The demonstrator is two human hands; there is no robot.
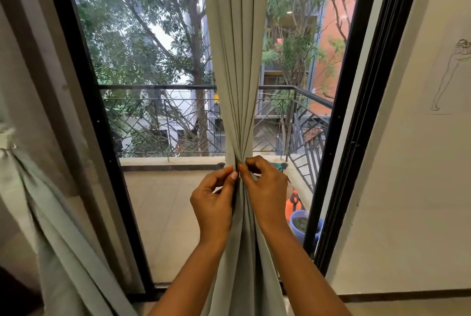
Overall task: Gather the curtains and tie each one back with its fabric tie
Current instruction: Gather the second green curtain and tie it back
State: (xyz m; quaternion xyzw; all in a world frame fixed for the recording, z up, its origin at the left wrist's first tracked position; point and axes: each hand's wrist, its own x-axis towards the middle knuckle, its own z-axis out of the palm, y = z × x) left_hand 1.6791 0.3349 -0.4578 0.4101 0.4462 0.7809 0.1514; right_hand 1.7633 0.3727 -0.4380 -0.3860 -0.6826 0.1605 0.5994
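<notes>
1. Left curtain (58,213): far left, gathered, hanging slack.
2. Left hand (214,203): pinches middle curtain (237,60) at its waist.
3. Middle curtain: mid-scene. Soft, light, likely slips unless bunched tight — hold at waist.
4. Right hand (266,188): pinches same waist; tie not discernible.
5. Frame (344,137): hard edge right — open room either side.

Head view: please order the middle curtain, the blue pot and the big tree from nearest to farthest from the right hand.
1. Middle curtain: centre, pinched by the right hand itself.
2. Blue pot: lower right, outside on the balcony floor.
3. Big tree: upper left, beyond the railing.
</notes>
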